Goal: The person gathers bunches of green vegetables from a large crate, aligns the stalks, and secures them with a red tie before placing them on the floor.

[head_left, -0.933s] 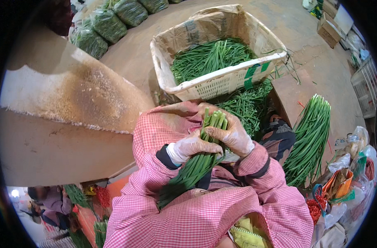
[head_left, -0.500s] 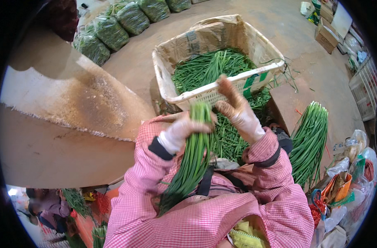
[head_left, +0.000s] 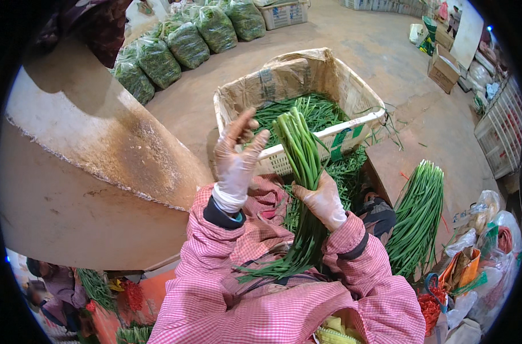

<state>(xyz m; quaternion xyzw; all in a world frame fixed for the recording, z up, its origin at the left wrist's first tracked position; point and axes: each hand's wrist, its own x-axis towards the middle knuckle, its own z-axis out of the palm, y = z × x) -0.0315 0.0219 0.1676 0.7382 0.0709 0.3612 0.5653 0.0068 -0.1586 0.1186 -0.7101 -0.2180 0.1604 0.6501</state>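
Note:
My right hand (head_left: 325, 202), in a thin glove, is closed around a bunch of green garlic chives (head_left: 300, 148). The pale cut ends point up and away from me, and the leaves droop across my lap. To the left of the bunch, my gloved left hand (head_left: 236, 166) is raised with its fingers apart, holding nothing. Beyond both hands stands a white plastic crate (head_left: 352, 122), lined with brown cardboard and partly filled with loose chives (head_left: 321, 109). A larger bunch of chives (head_left: 418, 215) lies to my right.
A curved, stained board (head_left: 129, 152) takes up the left side. Plastic-wrapped bundles of greens (head_left: 187, 46) line the far left. Cardboard boxes (head_left: 443, 69) stand far right, with plastic bags (head_left: 496, 246) and red ties (head_left: 430, 309) nearer. Another person (head_left: 63, 286) is at lower left.
The chive bunch has passed from my left hand to my right and now sits further right, cut ends up. My left hand has let go and lifted, fingers apart.

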